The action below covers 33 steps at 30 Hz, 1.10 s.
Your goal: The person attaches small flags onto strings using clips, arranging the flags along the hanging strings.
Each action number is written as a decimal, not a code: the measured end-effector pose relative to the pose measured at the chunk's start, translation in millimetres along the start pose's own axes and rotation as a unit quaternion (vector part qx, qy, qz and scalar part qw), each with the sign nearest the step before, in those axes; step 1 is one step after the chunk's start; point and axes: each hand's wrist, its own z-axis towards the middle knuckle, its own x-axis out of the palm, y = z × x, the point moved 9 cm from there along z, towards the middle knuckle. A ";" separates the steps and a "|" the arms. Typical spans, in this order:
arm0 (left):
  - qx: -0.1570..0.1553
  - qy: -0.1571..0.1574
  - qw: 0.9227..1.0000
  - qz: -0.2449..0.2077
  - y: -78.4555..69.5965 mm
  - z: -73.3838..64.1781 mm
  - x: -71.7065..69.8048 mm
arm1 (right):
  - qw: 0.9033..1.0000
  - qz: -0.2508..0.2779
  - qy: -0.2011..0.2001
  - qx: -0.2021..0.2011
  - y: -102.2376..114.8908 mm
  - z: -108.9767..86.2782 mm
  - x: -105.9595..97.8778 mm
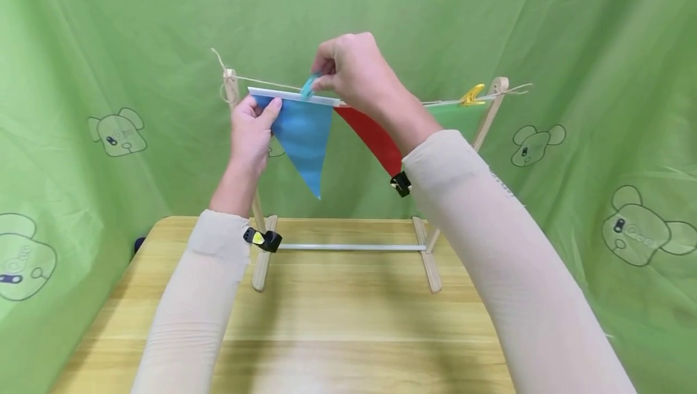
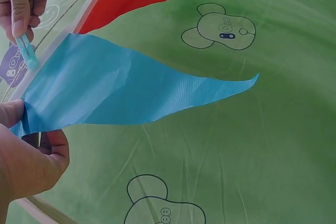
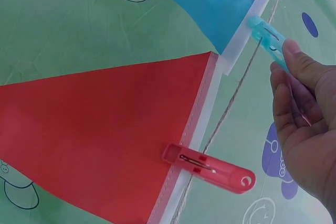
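My left hand (image 1: 253, 131) pinches the upper left corner of a blue triangular pennant (image 1: 306, 140), thumb in front. The pennant's white top band lies along a twine line (image 3: 234, 95), and its tip hangs down. With thumb and fingers, my right hand (image 1: 354, 70) grips a light-blue clothespin (image 3: 269, 40) by its handle end. The clothespin's jaws sit over the white band and the twine near the band's middle. Beside it hangs a red pennant (image 3: 110, 135), held on the line by a red clothespin (image 3: 210, 170).
A wooden stand with two posts (image 1: 490, 112) carries the twine, tied at both ends. At the right, a yellow clothespin (image 1: 472, 95) holds a green pennant (image 1: 454, 117). A white bar (image 1: 348, 247) joins the stand's feet on the wooden table (image 1: 337, 309). Green printed curtains (image 1: 179, 13) surround it.
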 end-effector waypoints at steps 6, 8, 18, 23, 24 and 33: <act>0.013 0.005 1.000 -0.002 -1.6 2.2 2.0 | 1.000 -0.011 -0.001 -0.014 5.1 2.4 1.3; 0.012 0.005 1.000 -0.007 -1.5 2.3 2.4 | 1.000 -0.012 0.003 -0.013 5.2 3.3 2.5; 0.025 0.002 1.000 0.001 -2.0 3.8 5.4 | 1.000 -0.012 0.013 -0.013 4.1 4.5 5.7; 0.026 -0.001 1.000 0.009 -0.8 3.9 4.4 | 1.000 -0.011 0.025 -0.013 4.8 3.8 9.7; 0.024 -0.002 1.000 0.010 -0.8 3.8 4.2 | 0.999 -0.012 0.027 -0.015 5.3 3.9 10.4; 0.023 -0.013 1.000 0.008 -2.0 3.9 1.3 | 0.998 -0.030 0.041 -0.027 8.8 7.3 15.7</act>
